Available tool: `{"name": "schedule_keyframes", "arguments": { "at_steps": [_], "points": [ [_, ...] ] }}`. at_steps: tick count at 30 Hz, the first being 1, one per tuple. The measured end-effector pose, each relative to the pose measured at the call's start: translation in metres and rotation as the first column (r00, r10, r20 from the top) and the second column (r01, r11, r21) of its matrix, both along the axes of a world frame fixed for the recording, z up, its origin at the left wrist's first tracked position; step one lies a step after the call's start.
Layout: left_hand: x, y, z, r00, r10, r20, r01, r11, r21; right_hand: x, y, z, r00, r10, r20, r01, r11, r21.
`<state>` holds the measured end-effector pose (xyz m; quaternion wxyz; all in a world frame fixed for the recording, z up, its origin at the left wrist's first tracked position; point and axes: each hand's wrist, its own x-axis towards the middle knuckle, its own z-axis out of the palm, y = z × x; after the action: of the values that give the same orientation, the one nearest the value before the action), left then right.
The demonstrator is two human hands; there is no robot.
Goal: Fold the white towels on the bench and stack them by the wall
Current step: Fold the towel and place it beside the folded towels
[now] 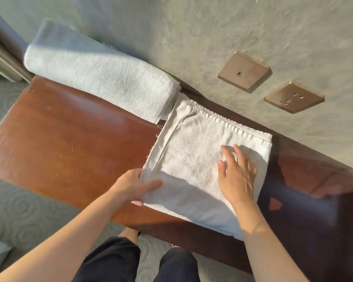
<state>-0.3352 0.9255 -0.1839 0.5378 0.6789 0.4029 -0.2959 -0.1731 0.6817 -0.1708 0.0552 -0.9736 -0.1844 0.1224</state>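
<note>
A white towel (194, 157), folded into a thick square, lies on the brown wooden bench (65, 143) near its middle. My left hand (134, 187) grips the towel's near left corner, thumb on top and fingers beneath the layers. My right hand (235, 174) lies flat on the towel's right half, fingers spread and pointing towards the wall. A second white towel (98, 76), folded long and thick, rests at the back left of the bench against the wall (222, 27), its end touching the square towel's far corner.
Two brown socket plates (244, 71) (293, 97) sit on the grey wall behind the bench. Patterned grey carpet (27, 212) surrounds the bench. My dark trouser legs (114, 261) stand at the bench's near edge. The bench's right part lies in shadow.
</note>
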Motion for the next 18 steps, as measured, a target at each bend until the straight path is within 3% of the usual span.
{"name": "schedule_keyframes", "arguments": {
  "at_steps": [2,5,7,10,14,16,18],
  "points": [
    [-0.012,-0.008,0.002,0.997,0.037,-0.069,-0.043,0.994,-0.102,0.014,-0.002,-0.003,0.987,0.154,-0.037,-0.153,0.988,0.011],
    [-0.018,-0.023,-0.002,0.987,0.143,-0.080,-0.144,0.989,-0.013,0.028,-0.011,-0.015,0.954,0.239,-0.179,-0.238,0.971,0.029],
    [-0.012,-0.030,-0.004,0.978,0.203,-0.044,-0.199,0.976,0.085,0.032,-0.020,-0.021,0.952,0.259,-0.164,-0.257,0.966,0.031],
    [0.004,-0.038,-0.002,0.972,0.224,0.075,-0.236,0.928,0.288,0.028,-0.036,-0.023,0.975,0.161,-0.154,-0.153,0.986,0.060],
    [0.045,-0.034,-0.005,0.950,0.097,0.297,-0.245,0.821,0.515,0.010,-0.050,-0.023,0.997,-0.047,-0.061,0.041,0.995,-0.094],
    [0.071,-0.030,-0.008,0.923,0.107,0.369,-0.303,0.794,0.528,-0.001,-0.050,-0.020,0.994,-0.103,0.030,0.106,0.986,-0.126],
    [0.093,-0.029,-0.005,0.854,0.220,0.472,-0.440,0.790,0.428,-0.010,-0.052,-0.019,0.988,-0.149,0.043,0.154,0.974,-0.168]
  ]
}}
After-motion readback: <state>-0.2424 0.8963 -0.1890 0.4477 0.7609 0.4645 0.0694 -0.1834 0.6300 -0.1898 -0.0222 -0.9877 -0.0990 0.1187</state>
